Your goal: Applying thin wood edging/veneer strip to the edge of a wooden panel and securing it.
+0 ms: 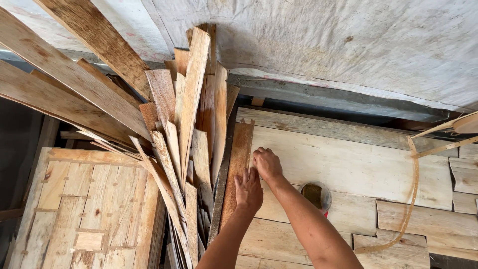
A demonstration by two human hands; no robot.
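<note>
Both hands sit close together, flat, palms down, nothing clamped. Left hand (248,190) presses on a narrow reddish-brown veneer strip (238,172) lying lengthwise at the left edge of the tabletop (358,169). Right hand (267,163) has its fingertips at the strip's right edge, where it meets the pale sheets.

Risk: the strip looks thin and brittle, so uneven pressure could split or skew it.

Just behind the right forearm is a small round container (315,195) of dark liquid; an elbow swing could knock it over.

Left of the strip, a loose fan of veneer offcuts (184,129) leans steeply and could slide onto the hands; splinter hazard for bare skin.

Farther right, a curled thin sliver (412,189) lies loose and could snag.
</note>
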